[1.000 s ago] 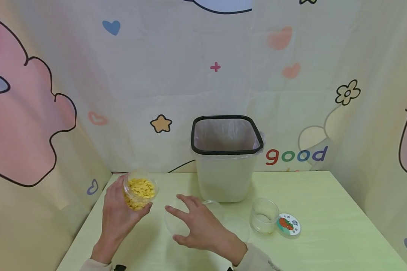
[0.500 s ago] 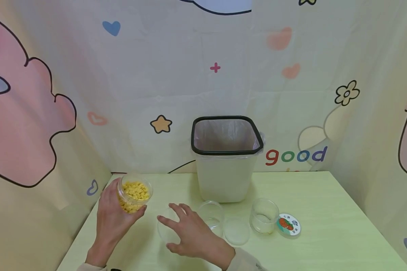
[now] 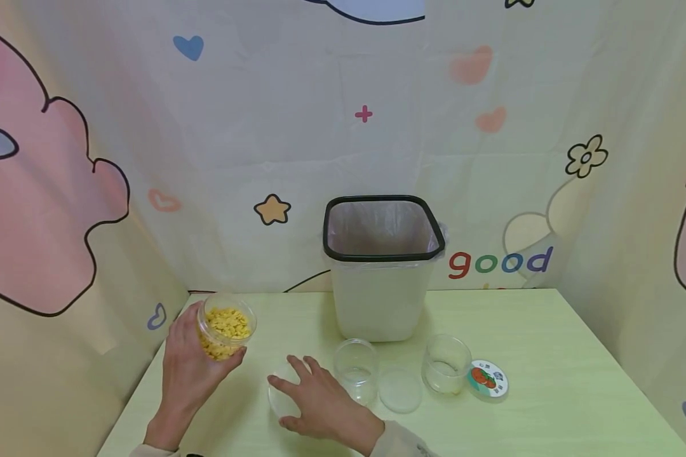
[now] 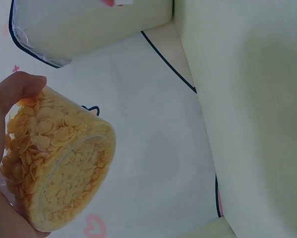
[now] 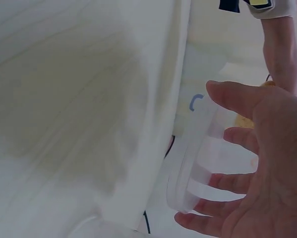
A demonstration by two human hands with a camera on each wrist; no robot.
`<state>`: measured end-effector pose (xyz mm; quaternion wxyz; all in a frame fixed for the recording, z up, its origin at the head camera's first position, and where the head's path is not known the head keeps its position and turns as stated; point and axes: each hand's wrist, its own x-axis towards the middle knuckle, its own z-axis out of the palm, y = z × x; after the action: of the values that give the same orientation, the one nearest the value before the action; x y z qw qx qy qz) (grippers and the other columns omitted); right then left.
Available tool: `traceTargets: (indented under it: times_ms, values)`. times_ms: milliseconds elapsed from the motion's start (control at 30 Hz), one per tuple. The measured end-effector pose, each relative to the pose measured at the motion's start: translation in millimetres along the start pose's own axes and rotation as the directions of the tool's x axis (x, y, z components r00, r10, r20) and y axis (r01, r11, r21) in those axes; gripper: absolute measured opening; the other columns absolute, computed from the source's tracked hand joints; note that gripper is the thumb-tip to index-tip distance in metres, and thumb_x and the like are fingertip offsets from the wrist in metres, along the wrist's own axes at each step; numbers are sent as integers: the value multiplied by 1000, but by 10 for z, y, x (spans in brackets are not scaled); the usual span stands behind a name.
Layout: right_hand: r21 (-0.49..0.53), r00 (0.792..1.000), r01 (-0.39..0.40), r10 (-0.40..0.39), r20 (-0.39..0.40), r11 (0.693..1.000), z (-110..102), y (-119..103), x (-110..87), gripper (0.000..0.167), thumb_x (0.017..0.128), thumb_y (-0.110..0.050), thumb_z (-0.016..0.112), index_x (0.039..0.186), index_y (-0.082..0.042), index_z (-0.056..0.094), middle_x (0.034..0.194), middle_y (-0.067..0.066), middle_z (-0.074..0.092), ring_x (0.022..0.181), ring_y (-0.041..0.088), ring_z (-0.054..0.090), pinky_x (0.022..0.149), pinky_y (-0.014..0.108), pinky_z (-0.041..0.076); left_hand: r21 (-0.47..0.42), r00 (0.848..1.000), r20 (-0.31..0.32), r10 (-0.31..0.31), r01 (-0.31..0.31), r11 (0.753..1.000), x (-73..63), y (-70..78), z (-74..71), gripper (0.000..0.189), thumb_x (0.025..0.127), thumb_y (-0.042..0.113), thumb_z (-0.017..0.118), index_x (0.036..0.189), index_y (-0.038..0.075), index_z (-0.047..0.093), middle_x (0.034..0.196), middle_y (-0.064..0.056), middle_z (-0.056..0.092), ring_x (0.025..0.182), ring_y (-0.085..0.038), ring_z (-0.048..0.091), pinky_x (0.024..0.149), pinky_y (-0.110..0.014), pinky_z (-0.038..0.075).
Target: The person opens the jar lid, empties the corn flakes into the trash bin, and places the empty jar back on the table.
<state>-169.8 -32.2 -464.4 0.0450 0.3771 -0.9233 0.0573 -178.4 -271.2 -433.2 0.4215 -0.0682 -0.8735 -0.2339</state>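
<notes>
My left hand (image 3: 188,368) grips a clear jar of yellow flakes (image 3: 227,327), raised at the left with its uncovered mouth tilted up. In the left wrist view, the jar (image 4: 64,163) shows flakes through its wall and round base, my thumb curled on one side. My right hand (image 3: 328,400) holds a clear round lid (image 3: 282,397) by its rim, fingers spread over it, low above the table. In the right wrist view, the lid (image 5: 188,158) stands between thumb and fingertips. Just right of that hand is a clear empty jar (image 3: 357,371).
A translucent disc-shaped lid (image 3: 400,390) lies beside the empty jar. Further right stand a second clear jar (image 3: 446,365) and a lid with a red picture (image 3: 488,379). Behind them is a lined bin (image 3: 380,298) with a black rim. The pale green table (image 3: 560,381) ends at a patterned curtain.
Both hands have shifted left and down, the left with the flake jar, the right with the clear lid. The right hand has sunk further, uncovering the empty jar and the disc-shaped lid.
</notes>
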Motion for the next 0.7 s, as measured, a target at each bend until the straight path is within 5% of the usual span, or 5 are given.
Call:
traceTargets:
  times_ms: [700]
  values:
    - [36, 991, -86, 82, 108, 996, 354, 69, 110, 58, 81, -51, 72, 136, -42, 55, 146, 6, 46, 130, 32, 48, 97, 44, 50, 4, 1000, 7, 4, -4, 1000, -20, -10, 37, 110, 46, 31, 93, 137, -3, 43, 128, -20, 53, 112, -38, 49, 89, -53, 45]
